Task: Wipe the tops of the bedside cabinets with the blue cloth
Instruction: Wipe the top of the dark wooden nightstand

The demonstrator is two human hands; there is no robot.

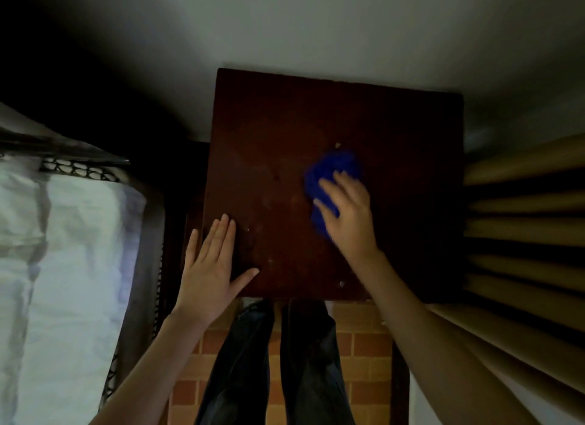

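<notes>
Mid-wipe on one bedside cabinet (285, 139): right hand (348, 215) pressed flat on the blue cloth (332, 168), fingers (329, 192) spread over it rather than curled around it, cloth bunched under and just ahead of the fingertips, right of centre on the dark wooden top. Left hand (210, 263) open and empty, palm down, bracing the near left corner. Pale specks and smears visible left of the cloth, toward the bracing hand. Next, likely: sweeping leftward across the smudged patch, pressure kept even. Bed (63, 250) alongside; no second cabinet in sight.
</notes>
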